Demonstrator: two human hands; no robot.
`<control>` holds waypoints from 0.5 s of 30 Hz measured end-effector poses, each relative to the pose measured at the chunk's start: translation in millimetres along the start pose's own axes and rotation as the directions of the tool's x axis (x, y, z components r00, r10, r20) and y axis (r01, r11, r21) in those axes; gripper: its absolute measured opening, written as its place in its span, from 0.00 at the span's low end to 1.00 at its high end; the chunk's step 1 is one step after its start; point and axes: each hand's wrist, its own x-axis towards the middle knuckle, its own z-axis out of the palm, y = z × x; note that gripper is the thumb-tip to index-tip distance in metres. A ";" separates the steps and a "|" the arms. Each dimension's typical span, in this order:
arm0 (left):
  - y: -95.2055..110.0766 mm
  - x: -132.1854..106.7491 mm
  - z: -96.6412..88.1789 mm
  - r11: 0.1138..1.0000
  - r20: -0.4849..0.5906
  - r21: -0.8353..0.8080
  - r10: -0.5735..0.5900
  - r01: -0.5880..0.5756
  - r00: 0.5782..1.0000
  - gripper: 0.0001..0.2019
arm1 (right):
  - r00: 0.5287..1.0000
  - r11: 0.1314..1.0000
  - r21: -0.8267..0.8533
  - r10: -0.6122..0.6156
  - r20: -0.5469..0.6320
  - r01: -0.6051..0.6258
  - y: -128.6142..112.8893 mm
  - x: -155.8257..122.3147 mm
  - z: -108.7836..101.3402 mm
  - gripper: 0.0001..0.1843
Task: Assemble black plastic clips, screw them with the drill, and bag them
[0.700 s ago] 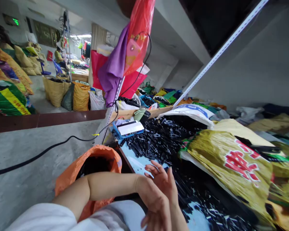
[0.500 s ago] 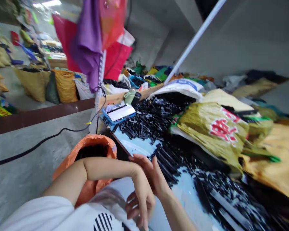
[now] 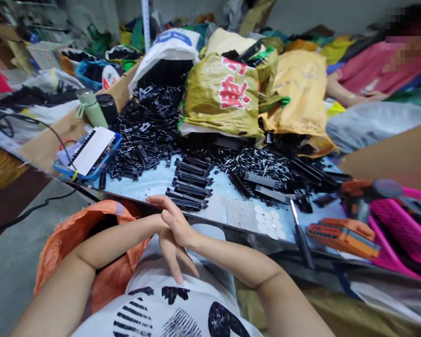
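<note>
My left hand [image 3: 173, 252] hangs in front of my white shirt, its fingers pointing down and apart, with nothing in them. Across the back of it and the wrist lies my right hand [image 3: 175, 222], fingers stretched out to the left and holding nothing. Just beyond the hands, a row of several long black plastic parts [image 3: 191, 180] lies on the light blue tabletop [image 3: 143, 182]. To their right are white round pieces [image 3: 268, 220] at the table edge. An orange sack [image 3: 59, 243] with dark contents stands beside my left forearm.
A heap of black clips [image 3: 143, 135] and bulging sacks [image 3: 219, 98] cover the back. At left sit a blue tray [image 3: 115, 142] and a green bottle [image 3: 90, 107]. At right lie a black-handled tool [image 3: 303, 243], an orange power tool [image 3: 344, 234] and a pink basket [image 3: 400, 224]. A person [image 3: 368, 75] sits beyond.
My view has swung right and levelled, bringing the power tool, pink basket and other person into sight. My hands stay crossed in front of me, the right now resting over the left.
</note>
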 end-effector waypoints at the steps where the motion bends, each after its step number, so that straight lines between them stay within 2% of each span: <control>1: 7.0 2.1 -1.2 0.997 0.215 0.082 -0.023 0.005 0.976 0.16 | 1.000 1.000 -0.020 -0.010 -0.013 0.010 1.3 0.4 -4.5 0.30; 2: 14.8 4.2 -1.7 0.991 0.377 0.136 -0.050 -0.002 0.925 0.17 | 0.999 0.999 -0.051 -0.017 -0.029 0.016 2.4 0.6 -8.8 0.30; 3: 22.9 6.7 -1.2 0.981 0.481 0.195 -0.080 -0.018 0.873 0.18 | 0.999 0.996 -0.089 -0.019 -0.047 0.015 3.5 0.8 -13.1 0.30; 4: 30.9 9.8 0.2 0.969 0.521 0.244 -0.103 -0.032 0.847 0.19 | 0.998 0.992 -0.129 -0.019 -0.065 0.011 4.5 0.8 -18.0 0.30; 5: 38.2 13.6 2.2 0.960 0.499 0.278 -0.107 -0.042 0.860 0.18 | 0.996 0.986 -0.167 -0.022 -0.086 0.007 5.1 0.6 -24.2 0.30; 8: 54.1 27.3 5.6 0.940 0.321 0.331 -0.027 -0.085 0.947 0.21 | 0.970 0.946 -0.322 -0.108 -0.220 0.032 5.5 -5.4 -61.3 0.27; 10: 59.0 36.2 -2.8 0.929 0.185 0.337 0.091 -0.150 0.978 0.25 | 0.896 0.849 -0.529 -0.246 -0.370 0.015 4.2 -20.8 -110.1 0.27; 11: 59.6 40.4 -12.2 0.920 0.113 0.346 0.153 -0.183 0.982 0.26 | 0.839 0.762 -0.646 -0.320 -0.440 -0.048 3.0 -34.2 -141.9 0.28; 13: 56.3 50.1 -40.9 0.886 -0.047 0.416 0.248 -0.207 0.968 0.26 | 0.715 0.522 -0.802 -0.439 -0.545 -0.291 -1.5 -73.2 -213.7 0.34; 15: 47.1 63.5 -76.6 0.826 -0.265 0.554 0.292 -0.103 0.919 0.21 | 0.586 0.296 -0.742 -0.467 -0.662 -0.602 -10.7 -122.9 -281.2 0.42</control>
